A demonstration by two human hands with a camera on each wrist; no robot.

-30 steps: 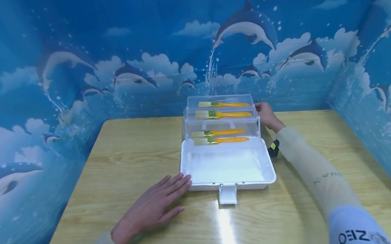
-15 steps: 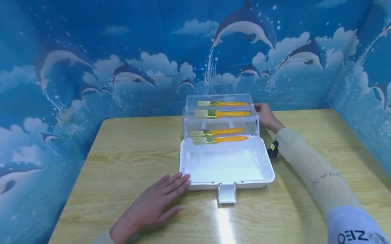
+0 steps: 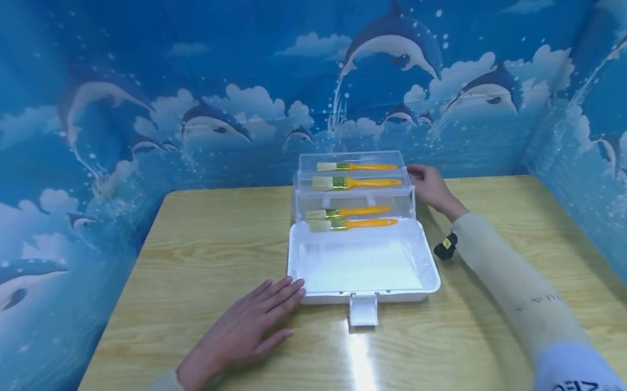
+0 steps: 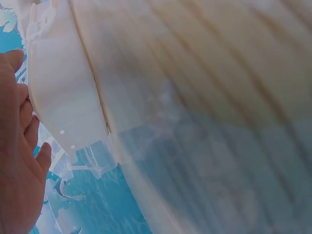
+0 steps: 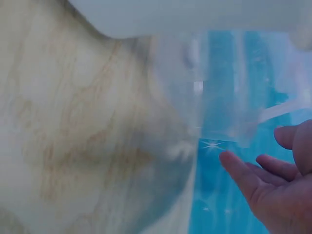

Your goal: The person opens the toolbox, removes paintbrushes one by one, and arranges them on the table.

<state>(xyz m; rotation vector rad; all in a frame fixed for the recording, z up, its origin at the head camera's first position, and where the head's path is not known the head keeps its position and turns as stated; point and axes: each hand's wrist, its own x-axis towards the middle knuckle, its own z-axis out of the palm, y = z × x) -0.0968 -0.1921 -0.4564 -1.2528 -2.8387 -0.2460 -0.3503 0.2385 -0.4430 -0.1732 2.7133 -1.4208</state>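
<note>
A white plastic storage box (image 3: pixel 362 263) lies open on the table, its bare floor facing up. Clear stepped trays (image 3: pixel 396 199) rise at its back and hold several orange-handled paintbrushes (image 3: pixel 366 183), bristles to the left. My left hand (image 3: pixel 247 328) has straight fingers, with the tips at the box's front left corner; the left wrist view shows them along the white wall (image 4: pixel 61 83). Beside the trays' right end is my right hand (image 3: pixel 432 187). In the right wrist view its loosely bent fingers (image 5: pixel 239 170) hold nothing and stand just off the clear plastic (image 5: pixel 219 117).
A white latch flap (image 3: pixel 363 310) hangs from the box's front edge. The wooden table (image 3: pixel 205 244) ends close behind the trays, against a blue dolphin-print curtain (image 3: pixel 263 143). A black wrist camera (image 3: pixel 445 246) sits under the right sleeve, near the box's side.
My right wrist and forearm have shifted slightly right and toward me, while the hand stays by the trays' right end. The left hand, box and brushes look the same.
</note>
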